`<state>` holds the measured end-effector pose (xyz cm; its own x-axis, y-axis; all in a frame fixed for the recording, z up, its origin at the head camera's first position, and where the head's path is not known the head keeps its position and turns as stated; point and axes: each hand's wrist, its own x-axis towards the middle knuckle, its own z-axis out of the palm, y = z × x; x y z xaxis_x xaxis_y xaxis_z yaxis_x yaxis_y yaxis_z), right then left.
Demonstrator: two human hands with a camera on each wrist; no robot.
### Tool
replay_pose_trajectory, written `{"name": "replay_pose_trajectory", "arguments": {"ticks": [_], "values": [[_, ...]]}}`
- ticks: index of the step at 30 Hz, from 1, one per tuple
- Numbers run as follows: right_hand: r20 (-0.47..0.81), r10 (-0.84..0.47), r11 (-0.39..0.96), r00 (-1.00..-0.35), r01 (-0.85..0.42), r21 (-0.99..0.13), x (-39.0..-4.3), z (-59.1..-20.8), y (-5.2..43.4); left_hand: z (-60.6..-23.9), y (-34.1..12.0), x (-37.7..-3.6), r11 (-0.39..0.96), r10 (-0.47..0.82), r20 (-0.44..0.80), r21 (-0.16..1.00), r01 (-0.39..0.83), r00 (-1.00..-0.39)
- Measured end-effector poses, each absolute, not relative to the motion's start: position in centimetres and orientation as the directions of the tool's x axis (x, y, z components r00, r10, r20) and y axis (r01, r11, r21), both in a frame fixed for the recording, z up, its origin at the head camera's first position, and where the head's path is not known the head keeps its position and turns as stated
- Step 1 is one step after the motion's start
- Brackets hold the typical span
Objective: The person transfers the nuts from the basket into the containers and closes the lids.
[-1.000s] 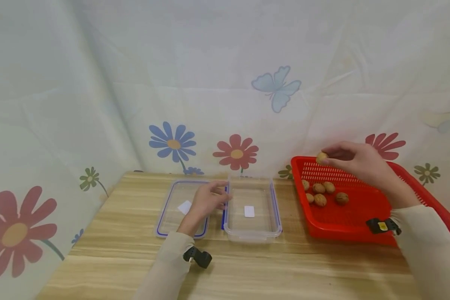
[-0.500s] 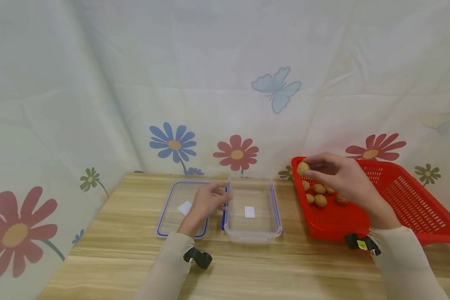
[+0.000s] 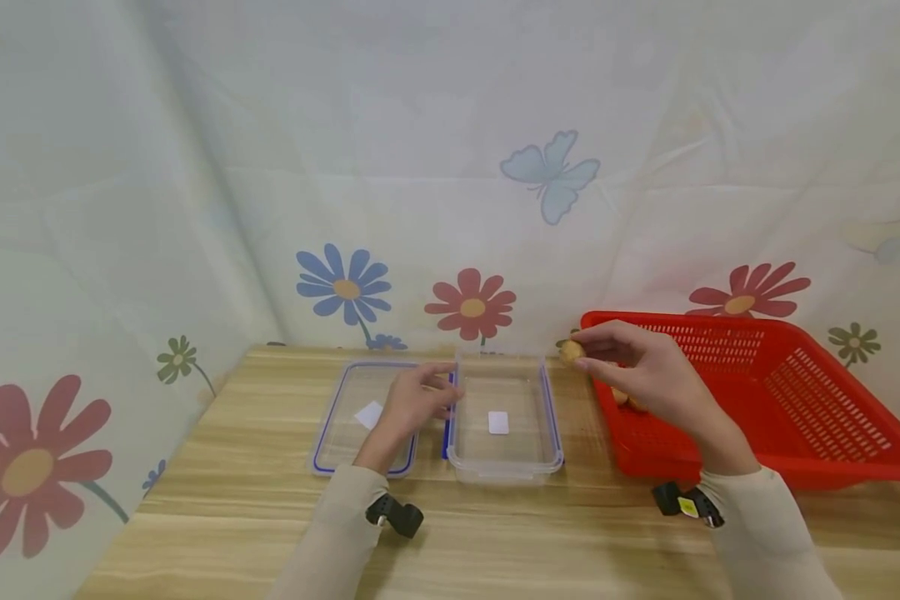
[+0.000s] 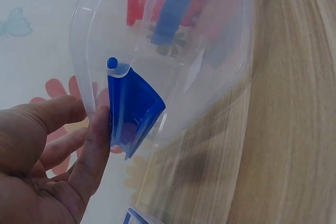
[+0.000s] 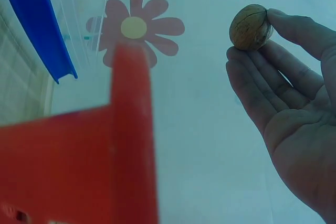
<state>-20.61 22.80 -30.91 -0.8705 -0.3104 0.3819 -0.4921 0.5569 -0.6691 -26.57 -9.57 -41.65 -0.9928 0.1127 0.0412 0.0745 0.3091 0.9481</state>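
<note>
One walnut (image 3: pixel 572 353) is up between the clear box (image 3: pixel 505 468) and the red basket (image 3: pixel 802 462).
The right hand (image 3: pixel 648 368) pinches it in its grip; the left hand (image 3: pixel 414 402) touches the box's rim, maybe pinching, I can't tell. This looks like carrying; the next move likely needs a steady reach left.

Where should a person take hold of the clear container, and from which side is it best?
Probably by the top rim on its left, coming from the left. The clear container stands upright and open, so this free edge can be pinched; the left hand is there. The blue latch on that side hangs unfastened, so I would avoid it.
</note>
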Motion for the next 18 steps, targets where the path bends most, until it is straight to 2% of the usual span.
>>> {"name": "replay_pose_trajectory", "arguments": {"ticks": [7,18], "values": [[0.393,-0.346,0.503,-0.852,-0.522,-0.689,-20.9,-31.5,22.0,-41.7,-9.6,-26.6,0.303,0.105,0.051,0.950,0.081,-0.993],[0.386,-0.361,0.491,-0.849,-0.525,-0.696,-21.1,-32.2,21.4,-41.8,-9.4,-26.7,0.325,0.105,0.058,0.942,0.089,-0.993]]}}
